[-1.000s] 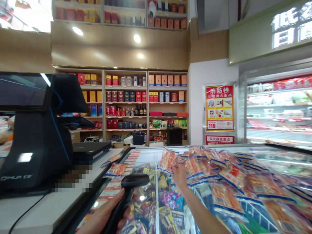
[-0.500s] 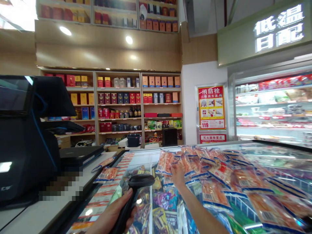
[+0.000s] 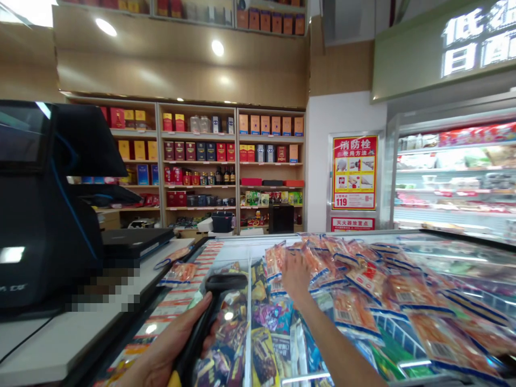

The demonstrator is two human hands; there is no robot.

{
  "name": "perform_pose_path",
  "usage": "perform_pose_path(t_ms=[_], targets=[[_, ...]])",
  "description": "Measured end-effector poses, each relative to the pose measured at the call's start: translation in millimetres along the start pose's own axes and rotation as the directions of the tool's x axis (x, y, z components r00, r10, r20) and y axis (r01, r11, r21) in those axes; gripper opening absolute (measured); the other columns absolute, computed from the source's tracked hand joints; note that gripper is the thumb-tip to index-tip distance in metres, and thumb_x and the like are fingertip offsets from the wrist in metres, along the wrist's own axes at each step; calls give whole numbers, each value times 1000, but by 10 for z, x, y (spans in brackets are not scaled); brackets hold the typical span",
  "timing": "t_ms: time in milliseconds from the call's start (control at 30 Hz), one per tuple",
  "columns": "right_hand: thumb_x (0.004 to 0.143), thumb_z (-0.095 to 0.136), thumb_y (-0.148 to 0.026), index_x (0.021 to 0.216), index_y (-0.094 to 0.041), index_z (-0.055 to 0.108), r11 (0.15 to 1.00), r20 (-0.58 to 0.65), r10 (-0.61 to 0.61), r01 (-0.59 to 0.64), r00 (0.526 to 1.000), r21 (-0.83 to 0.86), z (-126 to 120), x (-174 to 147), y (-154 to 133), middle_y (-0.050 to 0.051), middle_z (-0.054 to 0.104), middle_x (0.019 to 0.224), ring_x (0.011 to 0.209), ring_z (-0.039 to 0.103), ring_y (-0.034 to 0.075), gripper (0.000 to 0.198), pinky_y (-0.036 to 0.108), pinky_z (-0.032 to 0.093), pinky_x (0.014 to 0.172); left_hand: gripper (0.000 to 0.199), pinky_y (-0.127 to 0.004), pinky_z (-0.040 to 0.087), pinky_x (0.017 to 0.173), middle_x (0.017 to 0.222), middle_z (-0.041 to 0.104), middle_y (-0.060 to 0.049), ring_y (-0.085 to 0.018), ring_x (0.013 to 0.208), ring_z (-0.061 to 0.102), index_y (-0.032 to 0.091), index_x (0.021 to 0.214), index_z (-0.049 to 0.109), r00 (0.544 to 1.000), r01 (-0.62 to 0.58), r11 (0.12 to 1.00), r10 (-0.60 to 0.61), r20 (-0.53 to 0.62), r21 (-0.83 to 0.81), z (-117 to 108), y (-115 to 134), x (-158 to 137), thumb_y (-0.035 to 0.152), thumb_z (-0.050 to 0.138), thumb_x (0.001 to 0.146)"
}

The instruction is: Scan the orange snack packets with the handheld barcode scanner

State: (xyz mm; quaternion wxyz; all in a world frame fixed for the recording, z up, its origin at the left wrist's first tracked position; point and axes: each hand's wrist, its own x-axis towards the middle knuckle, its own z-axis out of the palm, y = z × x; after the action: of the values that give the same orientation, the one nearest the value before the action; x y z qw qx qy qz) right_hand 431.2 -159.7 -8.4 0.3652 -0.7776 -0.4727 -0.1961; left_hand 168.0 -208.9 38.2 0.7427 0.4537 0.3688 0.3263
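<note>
A black handheld barcode scanner [image 3: 220,295] is in my left hand [image 3: 171,336], with the fingers wrapped round its handle and the thumb along the side. Its head sits over the glass of the chest freezer. My right hand [image 3: 296,274] reaches forward to the pile of clear packets of orange-pink food with blue edges [image 3: 363,277]. Its fingers look apart and rest on or just above the packets; the fingertips are partly blurred. One upright-tilted packet [image 3: 274,260] lies just left of that hand.
Snack bags [image 3: 264,355] lie inside the freezer under the glass. Two more packets [image 3: 180,273] rest on the left counter [image 3: 36,349], near a dark checkout terminal [image 3: 36,215]. Shelves of boxed goods [image 3: 197,156] stand behind, and a lit refrigerated display [image 3: 455,177] stands right.
My right hand has shifted slightly right, off the left packet, and its fingers have spread. The scanner has drifted slightly left and up. The view has tilted down a little.
</note>
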Motion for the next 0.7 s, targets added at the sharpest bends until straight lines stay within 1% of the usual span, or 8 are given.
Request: perform_pose_path(t_ms=[33, 100, 167, 367, 433, 533, 600, 700], targets=[[75, 33, -25, 112, -24, 41, 994, 18, -104, 105, 994, -42, 24, -32, -38, 6, 34, 125, 114, 26, 24, 38, 40, 20, 89, 36, -17, 34, 34, 52, 48, 1, -5, 38, 41, 13, 59, 51, 1000, 6, 1000, -6, 8, -6, -19, 5, 4, 48, 53, 61], [76, 34, -29, 111, -31, 41, 955, 108, -277, 286, 955, -76, 99, -85, -86, 0, 28, 129, 118, 16, 24, 36, 45, 14, 90, 35, -17, 35, 35, 52, 49, 1, -5, 38, 41, 13, 59, 51, 1000, 20, 1000, -20, 10, -15, -51, 17, 7, 47, 54, 61], [76, 34, -33, 110, -33, 42, 929, 184, -338, 359, 923, -93, 184, -99, -80, -1, 29, 128, 119, 13, 24, 35, 48, 12, 90, 35, -16, 34, 34, 51, 48, 1, -5, 37, 41, 12, 60, 51, 999, 32, 999, -32, -5, -20, -79, 30, 5, 47, 54, 62], [78, 27, -32, 119, -24, 35, 954, 177, -152, 191, 972, -230, 307, 41, 122, 6, 27, 129, 119, 13, 26, 42, 49, 12, 89, 33, -15, 32, 34, 50, 50, 1, -5, 37, 41, 15, 74, 52, 997, -22, 1000, 20, -75, -21, -169, 64, -21, 45, 54, 62], [79, 24, -31, 120, -21, 33, 951, 185, -146, 189, 972, -243, 324, 54, 156, 7, 26, 130, 119, 15, 25, 43, 48, 12, 90, 35, -15, 32, 34, 49, 50, 1, -5, 36, 41, 14, 75, 52, 997, -30, 999, 29, -77, -19, -195, 69, -35, 47, 53, 63], [79, 25, -30, 120, -20, 32, 944, 215, -183, 232, 959, -234, 357, 22, 129, 7, 24, 131, 119, 13, 24, 44, 49, 11, 90, 36, -15, 31, 34, 49, 49, 1, -5, 36, 40, 13, 68, 52, 996, -18, 1000, 17, -93, -9, -248, 73, -70, 48, 52, 63], [78, 26, -31, 120, -20, 33, 943, 207, -199, 245, 958, -227, 372, -7, 65, 7, 24, 130, 120, 10, 23, 44, 48, 9, 91, 35, -15, 32, 34, 49, 49, 1, -5, 36, 40, 13, 64, 51, 990, -28, 1000, 28, -137, 0, -317, 79, -105, 48, 53, 62], [78, 28, -35, 119, -19, 35, 950, 165, -194, 227, 967, -214, 379, -23, -90, 8, 26, 129, 120, 10, 24, 44, 47, 5, 92, 34, -15, 33, 34, 50, 49, 2, -5, 37, 41, 13, 67, 52, 981, -37, 999, 32, -192, -19, -483, 101, -168, 47, 53, 62]])
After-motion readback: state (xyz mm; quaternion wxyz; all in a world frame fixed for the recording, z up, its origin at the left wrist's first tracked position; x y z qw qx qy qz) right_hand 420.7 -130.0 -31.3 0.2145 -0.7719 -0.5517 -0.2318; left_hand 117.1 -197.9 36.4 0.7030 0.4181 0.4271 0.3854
